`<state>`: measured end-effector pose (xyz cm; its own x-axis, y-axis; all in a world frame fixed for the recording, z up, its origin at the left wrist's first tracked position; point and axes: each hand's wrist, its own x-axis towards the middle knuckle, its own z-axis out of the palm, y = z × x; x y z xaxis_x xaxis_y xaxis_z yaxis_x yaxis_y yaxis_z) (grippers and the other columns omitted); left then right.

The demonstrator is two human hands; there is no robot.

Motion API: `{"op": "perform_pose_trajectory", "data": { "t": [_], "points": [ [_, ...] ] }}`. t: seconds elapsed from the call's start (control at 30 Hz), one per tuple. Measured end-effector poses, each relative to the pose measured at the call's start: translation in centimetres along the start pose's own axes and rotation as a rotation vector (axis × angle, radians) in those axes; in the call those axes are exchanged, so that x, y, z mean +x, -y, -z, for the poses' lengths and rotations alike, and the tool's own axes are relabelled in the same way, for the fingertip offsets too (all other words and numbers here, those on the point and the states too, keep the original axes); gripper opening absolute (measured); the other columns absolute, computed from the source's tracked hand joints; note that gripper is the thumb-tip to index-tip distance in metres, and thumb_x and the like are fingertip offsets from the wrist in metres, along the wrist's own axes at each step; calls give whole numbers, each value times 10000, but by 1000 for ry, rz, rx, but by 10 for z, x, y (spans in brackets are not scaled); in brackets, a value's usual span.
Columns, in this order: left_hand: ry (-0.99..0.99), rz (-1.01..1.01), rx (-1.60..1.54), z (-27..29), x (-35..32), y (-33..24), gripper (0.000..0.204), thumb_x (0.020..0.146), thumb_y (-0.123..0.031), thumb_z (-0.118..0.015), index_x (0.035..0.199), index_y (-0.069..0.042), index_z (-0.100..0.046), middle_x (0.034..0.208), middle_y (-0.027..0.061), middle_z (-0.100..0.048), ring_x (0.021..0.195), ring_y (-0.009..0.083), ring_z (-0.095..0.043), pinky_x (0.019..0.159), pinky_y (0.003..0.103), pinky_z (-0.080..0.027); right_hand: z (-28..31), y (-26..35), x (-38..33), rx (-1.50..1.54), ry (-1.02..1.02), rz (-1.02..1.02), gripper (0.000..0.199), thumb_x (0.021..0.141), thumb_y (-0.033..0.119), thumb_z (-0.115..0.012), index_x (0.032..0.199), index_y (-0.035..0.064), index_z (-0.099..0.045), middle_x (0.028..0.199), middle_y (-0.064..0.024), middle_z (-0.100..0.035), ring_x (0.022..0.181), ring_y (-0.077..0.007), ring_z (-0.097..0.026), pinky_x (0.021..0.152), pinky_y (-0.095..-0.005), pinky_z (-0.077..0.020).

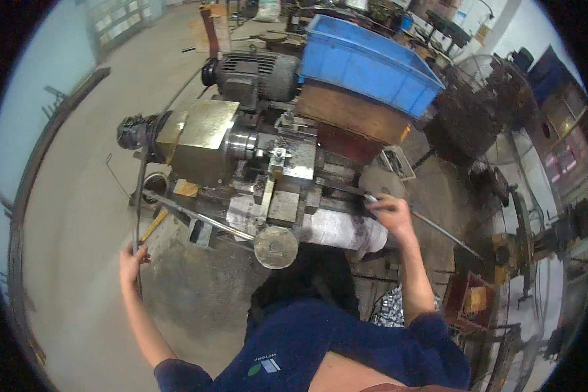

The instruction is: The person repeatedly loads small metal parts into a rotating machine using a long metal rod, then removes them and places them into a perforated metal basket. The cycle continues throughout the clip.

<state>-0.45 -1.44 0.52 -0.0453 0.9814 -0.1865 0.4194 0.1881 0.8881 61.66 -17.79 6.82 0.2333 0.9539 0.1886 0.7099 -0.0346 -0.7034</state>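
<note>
Workshop, bare concrete floor [78, 215], small lathe [255, 163] in the middle as landmark. Left of the lathe, left hand [132, 258] closed around a long thin metal rod [139, 196] running up toward the lathe's left end. Behind the lathe, grey motor [258, 75], blue crate [366, 62]. At the lathe's right end, right hand [391, 210] clenched on a lever handle [356, 191].

workshop surroundings

you stand on a grey concrete floor [78, 215], stained dark near the machine. a pale wall [42, 72] runs along your left. a blue plastic bin [366, 59] sits on a wooden box [346, 111] ahead; cluttered shelving [562, 130] fills your right.
</note>
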Motion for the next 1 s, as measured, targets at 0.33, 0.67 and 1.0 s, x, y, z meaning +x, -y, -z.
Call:
{"op": "perform_pose_trajectory", "data": {
  "t": [0.33,0.67,1.0],
  "points": [
    [-121,60,854,3,-53,-25,502,694,-274,-630,1057,54,-518,835,250,-590,807,387,-574,697,433,-450,-151,141,193,-562,272,565,189,506,121,-584,659,24,-638,772,-177,-611,787,-332,-576,735,-371,-476],
    [-335,-8,918,-5,-49,-2,295,719,-198,-610,883,41,-553,767,236,-590,768,383,-576,695,448,-455,-191,125,217,-352,291,440,220,510,109,-552,683,38,-668,719,-196,-605,727,-328,-601,691,-356,-487],
    [-436,-122,1402,104,15,54,245,686,-139,-565,913,-49,-552,690,120,-591,593,300,-581,541,422,-444,-183,137,214,-152,129,146,258,517,200,-574,567,-52,-545,613,-225,-526,629,-337,-569,600,-373,-445]
  ]
}}
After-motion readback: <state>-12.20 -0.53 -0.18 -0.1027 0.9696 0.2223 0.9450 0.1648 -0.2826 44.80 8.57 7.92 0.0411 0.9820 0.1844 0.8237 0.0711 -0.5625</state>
